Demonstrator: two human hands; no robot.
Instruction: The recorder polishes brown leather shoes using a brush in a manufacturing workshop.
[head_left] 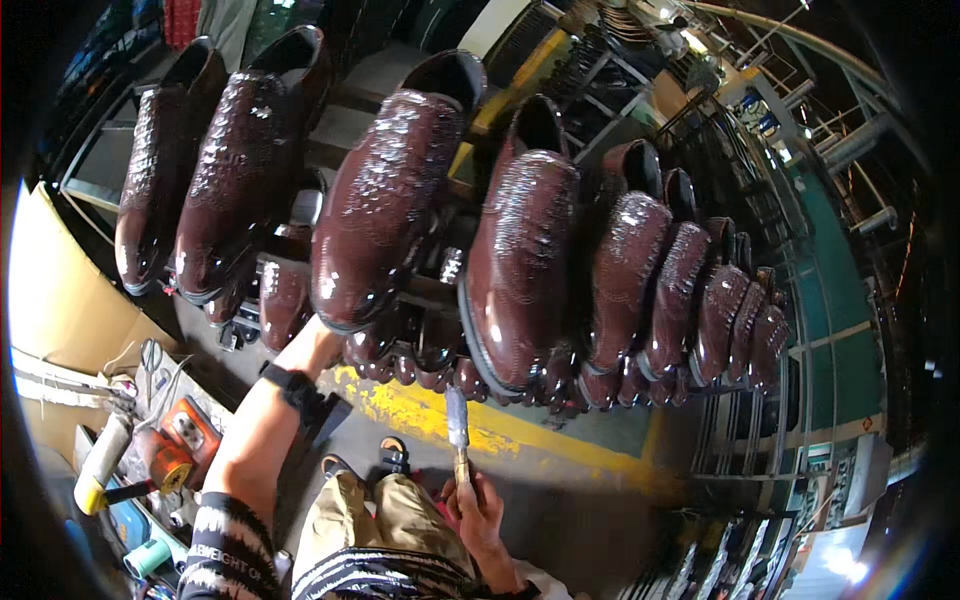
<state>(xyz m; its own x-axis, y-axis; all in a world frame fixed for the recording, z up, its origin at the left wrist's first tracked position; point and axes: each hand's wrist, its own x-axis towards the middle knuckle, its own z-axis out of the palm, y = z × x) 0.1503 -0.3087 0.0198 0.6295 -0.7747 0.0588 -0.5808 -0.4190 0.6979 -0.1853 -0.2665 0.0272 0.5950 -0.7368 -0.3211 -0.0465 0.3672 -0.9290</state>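
Note:
Glossy dark-brown shoes with textured uppers hang in a long row in front of me. My left forearm reaches up to the toe of one brown shoe (375,215), and the shoe hides most of my left hand (318,342), so its fingers do not show. Beside it is another brown shoe (522,250), its toe pointing down. Lower down, my right hand (478,510) is wrapped round the wooden handle of a flat-bladed hand tool (457,418). Its grey blade points upward, below the shoes.
More shoes (630,265) run off to the right, with a lower tier (285,300) behind. At lower left, a cluttered bench holds scissors (150,368), a tape roll (173,468) and a red box (190,430). A yellow line (420,405) crosses the floor.

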